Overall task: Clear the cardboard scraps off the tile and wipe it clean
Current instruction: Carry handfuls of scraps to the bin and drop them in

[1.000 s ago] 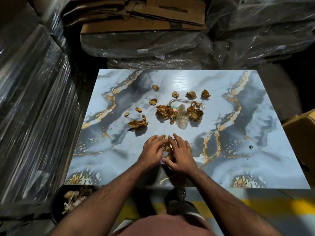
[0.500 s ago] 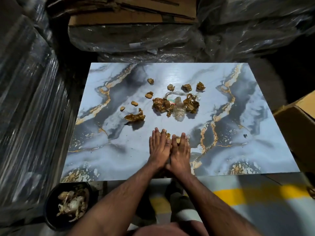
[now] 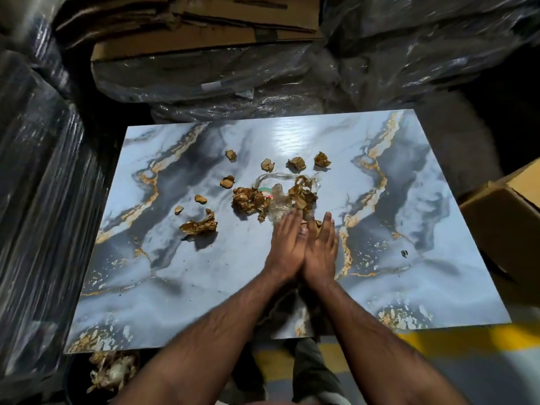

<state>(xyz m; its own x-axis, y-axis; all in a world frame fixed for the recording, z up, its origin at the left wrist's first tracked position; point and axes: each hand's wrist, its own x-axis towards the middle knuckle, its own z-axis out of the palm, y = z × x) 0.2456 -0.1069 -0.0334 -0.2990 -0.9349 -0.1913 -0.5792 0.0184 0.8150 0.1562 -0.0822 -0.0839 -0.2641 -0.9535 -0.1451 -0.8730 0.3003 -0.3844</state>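
Observation:
A glossy blue-grey marbled tile (image 3: 175, 287) with gold veins lies flat in front of me. Brown cardboard scraps are scattered over its middle: a central pile (image 3: 248, 200) tangled with a clear plastic piece (image 3: 277, 201), a crumpled scrap (image 3: 200, 226) to the left, and small bits (image 3: 296, 163) farther back. My left hand (image 3: 285, 244) and my right hand (image 3: 320, 247) lie flat, side by side with their inner edges touching. Their fingertips reach the near edge of the pile. A few small scraps show between and just ahead of the fingers.
A dark bin (image 3: 111, 372) holding scraps sits below the tile's near left corner. Plastic-wrapped stacks (image 3: 38, 200) stand along the left, and flattened cardboard boxes (image 3: 190, 33) lie behind. A brown box (image 3: 502, 217) sits at the right edge. A small dark speck (image 3: 404, 253) rests on the tile.
Both hands went from cupped over a few scraps to flat and pressed together, then slid forward across the tile to the central pile, with small scraps ahead of them.

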